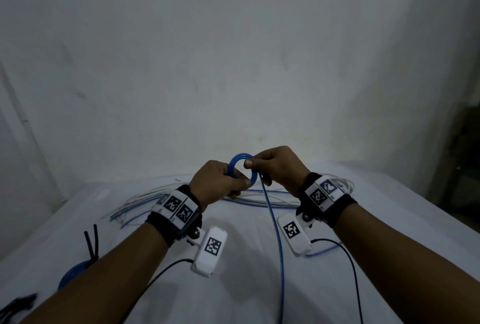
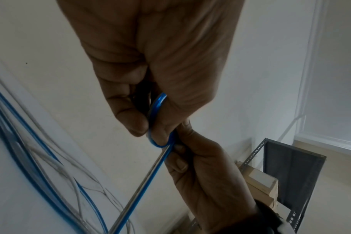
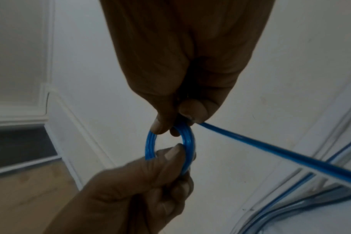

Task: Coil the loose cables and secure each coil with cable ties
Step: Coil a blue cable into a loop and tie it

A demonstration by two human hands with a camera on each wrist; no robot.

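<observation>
A small tight coil of blue cable [image 1: 240, 158] is held up between both hands above a white table [image 1: 246, 284]. My left hand [image 1: 220, 181] grips the coil's lower left side, thumb pressed on it. My right hand [image 1: 275, 165] pinches the coil's upper right side between thumb and fingers. The cable's loose tail [image 1: 276, 233] runs down from the coil toward me across the table. In the right wrist view the coil [image 3: 187, 140] shows as several turns, the tail [image 3: 270, 150] leaving to the right. In the left wrist view the cable [image 2: 156, 107] passes between my thumb and fingers.
More loose blue and clear cables [image 1: 161, 196] lie tangled on the table behind the hands. A coiled blue cable with black ties [image 1: 92, 243] sticking up sits at the near left, with dark items [image 1: 18, 305] at the bottom left corner. A metal shelf [image 2: 291, 174] stands off to the right.
</observation>
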